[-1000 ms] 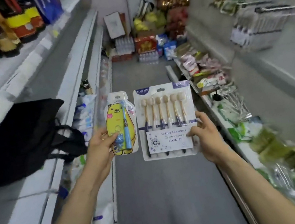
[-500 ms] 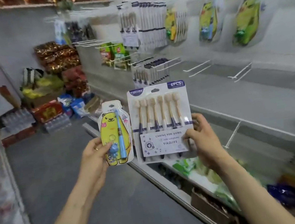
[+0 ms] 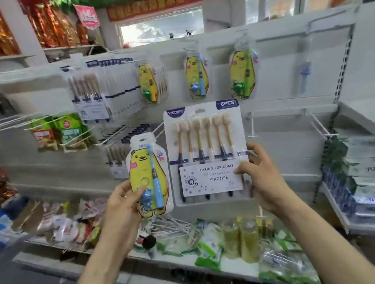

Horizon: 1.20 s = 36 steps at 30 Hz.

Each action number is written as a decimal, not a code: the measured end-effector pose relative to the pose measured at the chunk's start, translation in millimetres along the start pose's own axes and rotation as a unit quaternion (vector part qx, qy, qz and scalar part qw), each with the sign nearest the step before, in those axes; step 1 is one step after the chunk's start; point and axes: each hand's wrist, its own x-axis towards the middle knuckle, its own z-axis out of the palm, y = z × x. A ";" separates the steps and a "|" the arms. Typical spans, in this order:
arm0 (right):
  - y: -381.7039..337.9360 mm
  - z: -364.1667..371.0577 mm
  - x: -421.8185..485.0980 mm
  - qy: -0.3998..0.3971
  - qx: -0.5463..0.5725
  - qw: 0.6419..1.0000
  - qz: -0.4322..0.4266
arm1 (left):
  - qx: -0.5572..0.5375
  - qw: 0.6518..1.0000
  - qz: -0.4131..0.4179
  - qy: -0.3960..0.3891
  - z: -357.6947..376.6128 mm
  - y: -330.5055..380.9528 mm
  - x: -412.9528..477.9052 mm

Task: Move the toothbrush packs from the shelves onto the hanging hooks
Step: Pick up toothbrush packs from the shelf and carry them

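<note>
Both hands are raised side by side, apart from each other, each clamped on one pack. Left hand (image 3: 122,204) grips the bear pack (image 3: 144,167) at its lower left edge, thumb across the front and fingers behind. It is one yellow bear-shaped card holding one blue child's toothbrush and one small blue figure. Right hand (image 3: 262,178) pinches the six-pack (image 3: 206,138) at its lower right edge, thumb on the white label. Six brushes stand in a row behind the clear blister, and the top corner reads "6PCS". The two packs are upright, edges just beside each other, in front of the hook wall.

Above the hands, three hooks carry hanging bear packs (image 3: 196,75), with a yellow, a blue and a green brush from left to right. Up and left of the left hand hangs a thick row of hung six-packs (image 3: 98,95). A second, lower row (image 3: 116,158) sits just left of the bear pack; their number is too blurred to count. Two green snack bags (image 3: 62,133) hang further left. Above and right of the right hand, two bare wire hooks (image 3: 321,127) stick out. Below the hands, a low shelf (image 3: 177,261) holds green packets and bottles.
</note>
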 end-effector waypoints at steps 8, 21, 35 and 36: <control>-11.6 5.5 -2.7 0.097 -0.004 0.995 -0.016 | 0.005 0.995 -0.004 -0.103 18.8 19.4 69.4; -4.2 55.6 3.9 0.137 -0.005 0.989 -0.055 | -0.020 0.989 -0.020 -0.148 -19.9 26.6 104.6; 89.6 215.7 55.4 0.079 0.021 0.997 0.017 | -0.024 0.998 -0.009 -0.053 -178.2 46.8 191.9; 101.1 225.7 61.5 0.075 0.026 0.997 0.026 | -0.026 0.999 -0.012 -0.044 -189.0 43.6 199.7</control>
